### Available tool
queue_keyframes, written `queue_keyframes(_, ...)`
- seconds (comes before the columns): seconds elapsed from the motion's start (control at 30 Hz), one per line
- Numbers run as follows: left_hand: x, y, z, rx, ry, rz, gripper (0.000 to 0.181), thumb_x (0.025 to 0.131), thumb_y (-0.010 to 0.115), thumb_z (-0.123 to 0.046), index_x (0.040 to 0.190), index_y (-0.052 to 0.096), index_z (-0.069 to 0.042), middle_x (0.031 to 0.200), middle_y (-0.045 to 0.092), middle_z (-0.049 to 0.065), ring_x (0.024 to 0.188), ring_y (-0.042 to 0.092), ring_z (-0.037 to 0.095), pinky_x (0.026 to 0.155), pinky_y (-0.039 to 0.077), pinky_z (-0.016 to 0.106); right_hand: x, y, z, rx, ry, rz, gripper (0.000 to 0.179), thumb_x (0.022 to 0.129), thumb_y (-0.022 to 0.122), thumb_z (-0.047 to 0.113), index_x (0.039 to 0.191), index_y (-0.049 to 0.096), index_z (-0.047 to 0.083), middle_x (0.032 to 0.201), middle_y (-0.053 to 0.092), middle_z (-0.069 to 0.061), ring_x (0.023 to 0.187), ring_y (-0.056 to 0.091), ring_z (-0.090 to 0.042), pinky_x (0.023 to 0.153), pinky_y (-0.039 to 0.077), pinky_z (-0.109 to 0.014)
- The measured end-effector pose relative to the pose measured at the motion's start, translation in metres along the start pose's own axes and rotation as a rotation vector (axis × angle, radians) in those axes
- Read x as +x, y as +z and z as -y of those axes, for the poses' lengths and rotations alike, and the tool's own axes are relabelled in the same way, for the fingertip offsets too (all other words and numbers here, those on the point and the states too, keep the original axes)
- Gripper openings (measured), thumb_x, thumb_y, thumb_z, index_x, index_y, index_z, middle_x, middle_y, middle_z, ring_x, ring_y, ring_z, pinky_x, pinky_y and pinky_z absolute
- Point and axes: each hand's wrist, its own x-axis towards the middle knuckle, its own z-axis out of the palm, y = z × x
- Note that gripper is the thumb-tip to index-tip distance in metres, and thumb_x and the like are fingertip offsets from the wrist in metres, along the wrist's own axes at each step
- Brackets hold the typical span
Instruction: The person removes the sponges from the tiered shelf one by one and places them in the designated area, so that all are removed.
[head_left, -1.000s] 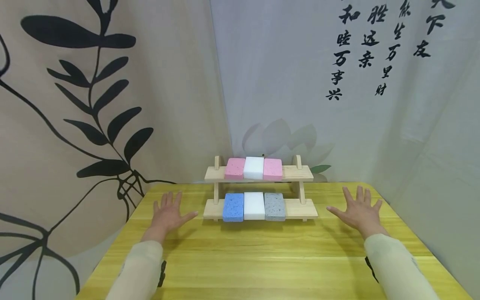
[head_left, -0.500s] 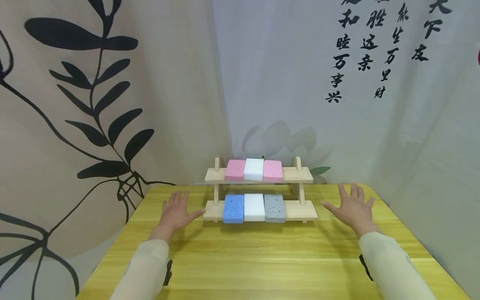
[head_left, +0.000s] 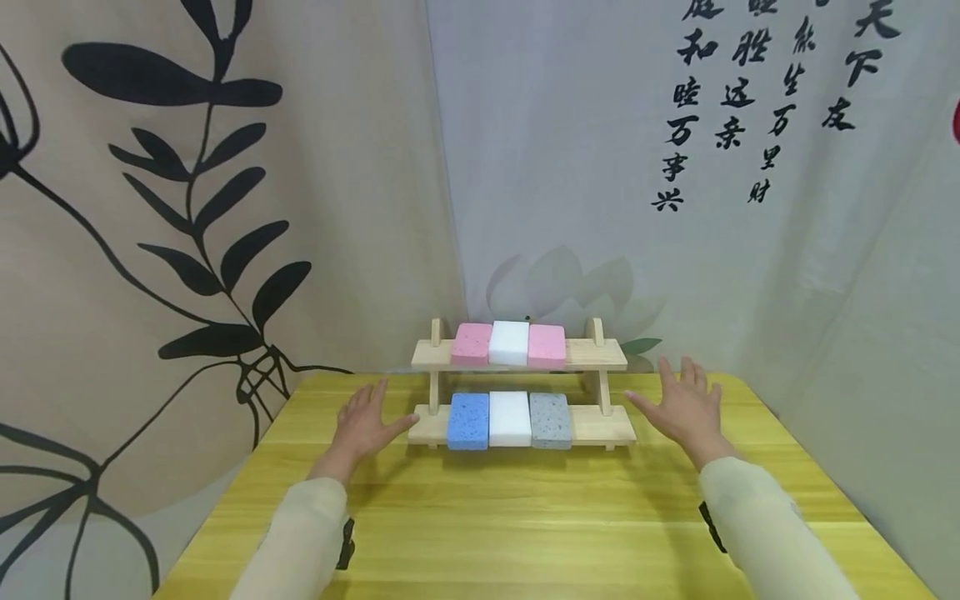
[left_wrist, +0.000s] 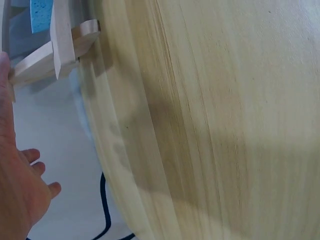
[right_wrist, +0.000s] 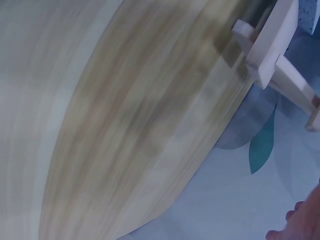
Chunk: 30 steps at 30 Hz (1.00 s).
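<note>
A two-tier wooden rack (head_left: 603, 425) stands near the back of the table. On its lower tier sit a blue sponge (head_left: 468, 422), a white sponge (head_left: 509, 419) and a grey speckled sponge (head_left: 551, 421). The upper tier bears two pink sponges (head_left: 472, 344) with a white one (head_left: 509, 342) between them. My left hand (head_left: 366, 425) is spread at the rack's left end, its thumb tip by the lower tier. Beyond the rack's right end, my right hand (head_left: 686, 410) has its fingers spread, the thumb toward the rack. Both hands hold nothing.
The yellow wood-grain table (head_left: 510, 517) extends in front of the rack. A curtain (head_left: 360, 208) with printed plants and black writing (head_left: 697, 46) hangs close behind the table's back edge. A blue sponge (left_wrist: 41, 15) shows past the rack in the left wrist view.
Both hands have moved inward toward the rack, the left to the right and the right to the left. The sponges stay in place on the rack; the head view has tilted up slightly.
</note>
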Motion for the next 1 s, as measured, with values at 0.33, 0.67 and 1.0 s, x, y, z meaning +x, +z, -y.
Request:
queue_keyframes(0.33, -0.001, 0.007, -0.005, -0.182, -0.059, 0.048, 0.102, 0.090, 0.062, -0.062, 0.160, 0.010, -0.008, 0.159, 0.013, 0.029, 0.144, 0.011, 0.052, 0.109, 0.011, 0.070, 0.006, 0.002, 0.024, 0.046, -0.037, -0.085, 0.092, 0.094, 0.055, 0.061, 0.153, 0.025, -0.004, 0.152, 0.019, -0.038, 0.137, 0.020, -0.056, 0.102, 0.023, -0.073)
queue_keyframes(0.67, -0.001, 0.017, -0.006, -0.359, -0.074, 0.075, 0.100, 0.091, 0.065, -0.056, 0.160, 0.009, -0.010, 0.161, 0.009, 0.028, 0.145, 0.007, 0.050, 0.109, 0.017, 0.069, 0.014, 0.007, 0.047, 0.105, -0.051, -0.112, 0.093, 0.094, 0.053, 0.063, 0.154, 0.025, -0.004, 0.154, 0.023, -0.034, 0.138, 0.023, -0.055, 0.107, 0.021, -0.069)
queue_keyframes(1.0, 0.000, 0.026, -0.007, -0.473, -0.102, 0.076, 0.097, 0.091, 0.070, -0.048, 0.159, 0.013, -0.008, 0.158, 0.022, 0.027, 0.142, 0.022, 0.048, 0.108, 0.026, 0.065, 0.020, 0.009, 0.065, 0.193, -0.031, -0.127, 0.093, 0.094, 0.055, 0.061, 0.154, 0.025, -0.004, 0.154, 0.027, -0.031, 0.139, 0.025, -0.052, 0.109, 0.022, -0.066)
